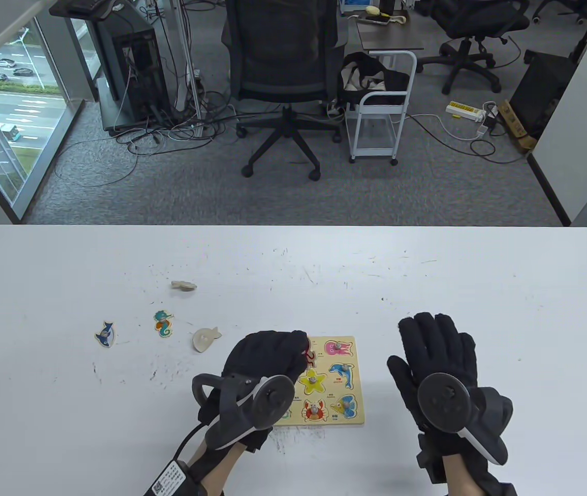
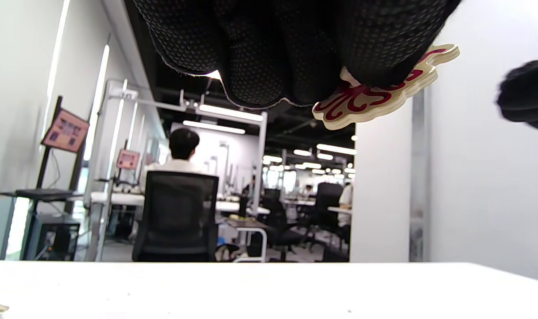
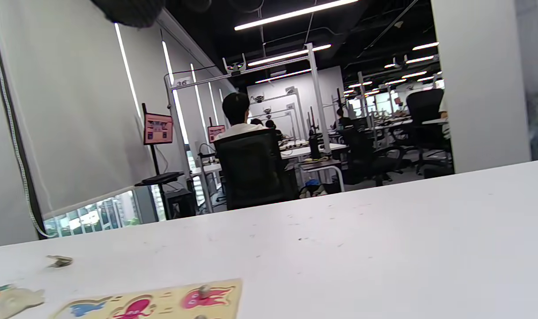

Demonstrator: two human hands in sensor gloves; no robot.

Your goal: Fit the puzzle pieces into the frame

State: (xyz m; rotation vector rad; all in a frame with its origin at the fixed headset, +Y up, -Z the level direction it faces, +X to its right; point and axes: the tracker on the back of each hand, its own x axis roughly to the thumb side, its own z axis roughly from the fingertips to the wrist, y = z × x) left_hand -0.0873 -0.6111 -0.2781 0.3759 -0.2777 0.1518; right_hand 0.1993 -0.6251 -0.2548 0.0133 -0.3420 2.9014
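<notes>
Item: red piece point(image 2: 379, 91), pinched in my left hand point(image 1: 267, 361), above the frame's point(image 1: 347, 418) upper-left corner, so the left hand is nearer. My right hand point(image 1: 435, 361) is spread flat, holding nothing, just right of the frame. Four loose pieces lie left on the worktop point(image 1: 479, 279).

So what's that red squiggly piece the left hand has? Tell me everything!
The red piece is a flat cutout that looks like pale wood, with dark red curly shapes painted on one face and a wavy edge. The left hand grips it from above, over the frame's upper left corner, clear of the table. The fingers hide most of it.
</notes>
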